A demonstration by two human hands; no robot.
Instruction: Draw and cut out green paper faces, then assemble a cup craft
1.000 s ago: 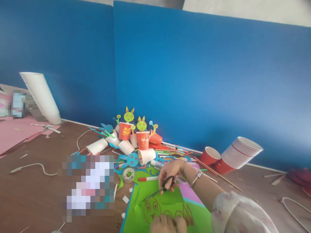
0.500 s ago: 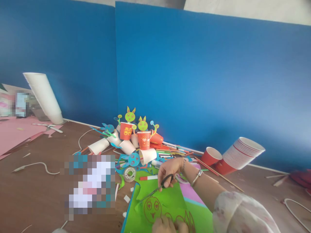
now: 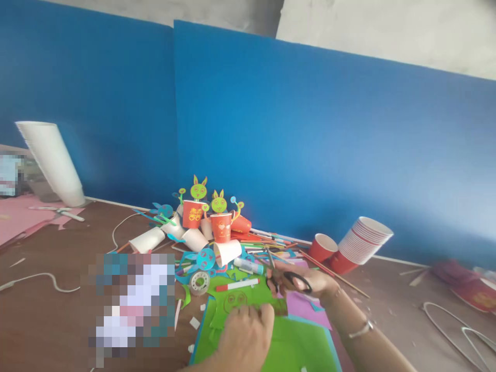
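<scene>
My right hand (image 3: 306, 281) holds black-handled scissors (image 3: 287, 279), their blades pointing up and away from the paper. My left hand (image 3: 248, 330) has its fingers curled over a green sheet with a drawn face (image 3: 235, 300), gripping it; the hand covers part of the drawing. Under the hands lies a larger green sheet (image 3: 298, 341) with blue paper at its edge. A red-capped white marker (image 3: 240, 285) rests just beyond my left hand, beside a tape roll (image 3: 199, 283).
Two red cups with green rabbit figures (image 3: 221, 227) stand at the back among tipped white cups (image 3: 147, 240). Stacked cups (image 3: 364, 240) lean at the right, a tall white stack (image 3: 52, 160) at the left. Cables (image 3: 445, 323) and pink paper (image 3: 19, 219) lie on the brown table (image 3: 50, 325).
My right hand has moved right, swinging the scissors away from the paper. The drawn sheet and my left hand have shifted away from me. The camera view has turned slightly.
</scene>
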